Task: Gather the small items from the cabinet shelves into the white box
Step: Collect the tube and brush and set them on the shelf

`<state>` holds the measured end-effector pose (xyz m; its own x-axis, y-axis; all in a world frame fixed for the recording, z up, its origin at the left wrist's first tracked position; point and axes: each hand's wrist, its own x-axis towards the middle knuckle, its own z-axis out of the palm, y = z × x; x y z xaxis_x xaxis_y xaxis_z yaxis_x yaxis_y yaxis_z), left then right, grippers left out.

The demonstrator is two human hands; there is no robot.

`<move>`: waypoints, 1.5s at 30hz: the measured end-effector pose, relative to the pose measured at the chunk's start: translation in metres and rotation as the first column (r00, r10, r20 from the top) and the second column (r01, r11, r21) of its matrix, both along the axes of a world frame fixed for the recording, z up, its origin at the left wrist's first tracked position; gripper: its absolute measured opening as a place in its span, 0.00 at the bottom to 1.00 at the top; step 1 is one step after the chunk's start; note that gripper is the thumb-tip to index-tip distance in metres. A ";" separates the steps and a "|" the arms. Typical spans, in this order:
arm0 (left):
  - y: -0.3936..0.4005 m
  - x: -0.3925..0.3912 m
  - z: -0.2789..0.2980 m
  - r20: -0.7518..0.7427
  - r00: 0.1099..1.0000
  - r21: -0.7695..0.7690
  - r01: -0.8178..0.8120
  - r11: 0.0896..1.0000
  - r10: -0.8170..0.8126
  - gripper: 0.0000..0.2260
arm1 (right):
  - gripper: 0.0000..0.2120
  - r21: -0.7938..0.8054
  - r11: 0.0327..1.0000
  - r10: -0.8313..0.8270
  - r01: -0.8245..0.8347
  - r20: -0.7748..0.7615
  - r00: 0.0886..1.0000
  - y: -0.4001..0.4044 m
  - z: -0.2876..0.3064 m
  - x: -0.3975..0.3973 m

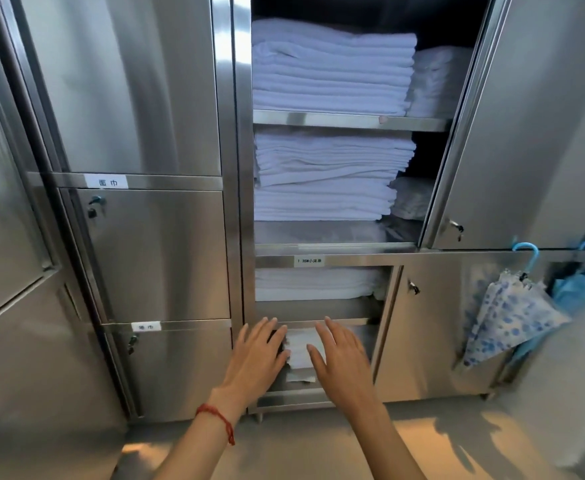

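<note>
The person's two forearms reach forward and down over a grey floor [305, 441] toward the bottom of a steel cabinet [239, 202]. A red cord bracelet [216, 419] circles the left wrist. The left hand [256, 355] is spread, fingers straight and apart, holding nothing, its fingertips at the lip of the lowest open compartment. The right hand [341, 355] is likewise flat and open, fingers extended and slightly blurred, gripping nothing. Between the two hands, inside that lowest compartment, lies a short stack of white folded items [299, 351]; whether either hand touches it cannot be told. No white box can be made out. Just above, the next compartment holds folded white linen [315, 284] under a small label [309, 260]. Higher up, the open upper section has a middle stack [325, 174] of white sheets on one shelf, with a smaller pile beside it to the right, and a top stack [329, 64] on the shelf above, again with a lower pile at its right. The upper door [533, 126] stands open to the right. Two folded umbrellas hang by blue hooked handles from the right-hand ledge: a floral umbrella [509, 317] and, just beside it, a blue umbrella [575, 289]. To the left, closed doors [152, 254] carry labels and keys.
</note>
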<state>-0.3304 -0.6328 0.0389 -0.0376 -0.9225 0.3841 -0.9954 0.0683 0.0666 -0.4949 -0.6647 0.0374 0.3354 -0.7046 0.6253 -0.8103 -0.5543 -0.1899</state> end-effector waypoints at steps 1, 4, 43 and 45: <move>-0.009 0.001 -0.003 0.016 1.000 -0.007 0.013 1.000 -0.013 0.21 | 0.33 0.003 1.000 -0.011 0.011 0.010 1.000 -0.006 0.000 0.000; -0.031 -0.001 -0.008 0.011 0.998 -0.047 0.060 0.997 -0.060 0.21 | 0.33 0.019 0.999 -0.045 0.045 0.005 0.999 -0.025 -0.002 -0.003; -0.312 -0.117 -0.063 0.077 0.995 -0.079 -0.051 0.996 0.057 0.18 | 0.31 0.173 0.985 -0.001 0.023 -0.129 0.992 -0.328 -0.060 -0.111; -0.323 -0.111 -0.069 0.073 0.996 -0.077 -0.042 0.996 0.048 0.18 | 0.31 0.198 0.980 0.000 0.026 -0.128 0.992 -0.337 -0.064 -0.105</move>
<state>-0.4415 -0.9561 -0.0304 -0.0280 -0.8924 0.4504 -0.9996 0.0257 -0.0113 -0.6002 -1.0014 -0.0266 0.3929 -0.8153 0.4254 -0.8419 -0.5050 -0.1903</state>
